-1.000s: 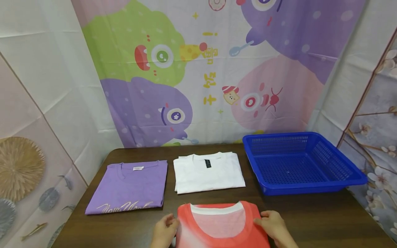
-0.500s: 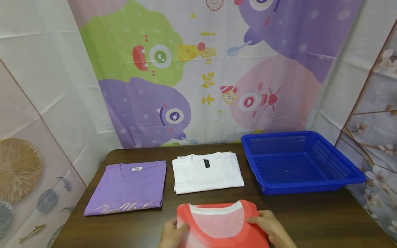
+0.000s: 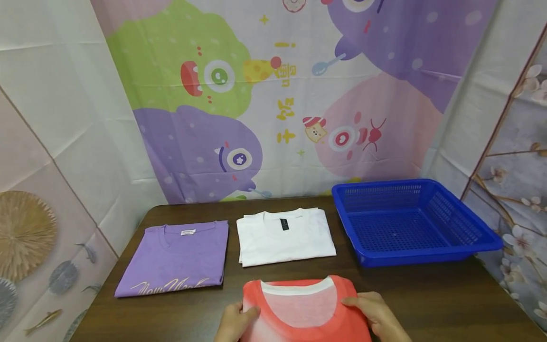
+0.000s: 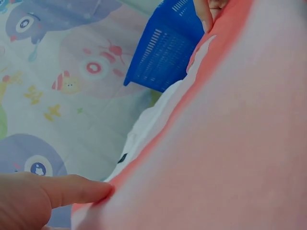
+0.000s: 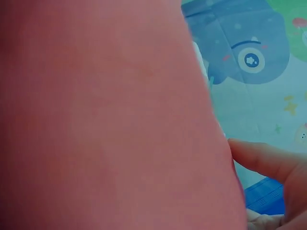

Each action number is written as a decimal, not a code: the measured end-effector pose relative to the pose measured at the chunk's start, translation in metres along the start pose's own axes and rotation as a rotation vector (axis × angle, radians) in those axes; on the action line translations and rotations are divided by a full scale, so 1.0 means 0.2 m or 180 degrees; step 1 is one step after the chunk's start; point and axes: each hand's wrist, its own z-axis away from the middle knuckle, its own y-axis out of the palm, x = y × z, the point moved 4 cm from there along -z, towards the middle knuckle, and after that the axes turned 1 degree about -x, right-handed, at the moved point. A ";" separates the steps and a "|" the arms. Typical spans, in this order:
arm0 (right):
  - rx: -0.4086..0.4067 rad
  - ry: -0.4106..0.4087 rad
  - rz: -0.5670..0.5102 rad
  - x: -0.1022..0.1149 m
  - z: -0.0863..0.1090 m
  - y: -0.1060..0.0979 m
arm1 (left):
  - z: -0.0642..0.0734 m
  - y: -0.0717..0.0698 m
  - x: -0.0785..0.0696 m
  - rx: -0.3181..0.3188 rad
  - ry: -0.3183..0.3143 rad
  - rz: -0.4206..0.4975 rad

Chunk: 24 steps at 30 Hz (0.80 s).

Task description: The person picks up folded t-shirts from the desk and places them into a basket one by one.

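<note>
A red and white T-shirt [image 3: 307,327] with a white inner collar lies at the bottom centre of the head view, its lower part cut off by the frame. My left hand [image 3: 234,323] pinches its left shoulder, thumb on top. On the opposite shoulder my right hand [image 3: 378,313] grips the fabric the same way. In the left wrist view the left thumb [image 4: 76,189] presses on the shirt's edge. From the right wrist view, the right thumb [image 5: 261,155] meets the cloth edge; the fingers beneath are mostly hidden.
A folded purple T-shirt [image 3: 179,259] lies at the left of the brown table [image 3: 171,318]. Beside it, a folded white T-shirt [image 3: 286,242] sits at the middle back. A blue plastic basket [image 3: 410,254] stands at the back right. A cartoon-printed curtain [image 3: 282,171] hangs behind.
My left hand has shifted right from beside the red shirt's edge and now pinches its shoulder. The right hand's grip has moved slightly inward. The camera view has drifted a little.
</note>
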 end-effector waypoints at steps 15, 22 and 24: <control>-0.0503 -0.0216 0.0322 0.04 -0.01 0.04 | -0.01 0.03 -0.02 -0.0363 0.0242 -0.0043; -0.0624 -0.0301 0.0426 0.08 0.02 0.07 | 0.00 0.03 -0.05 -0.0485 0.0257 -0.0047; -0.0635 -0.0316 0.0432 0.08 0.03 0.07 | 0.01 0.03 -0.05 -0.0502 0.0263 -0.0014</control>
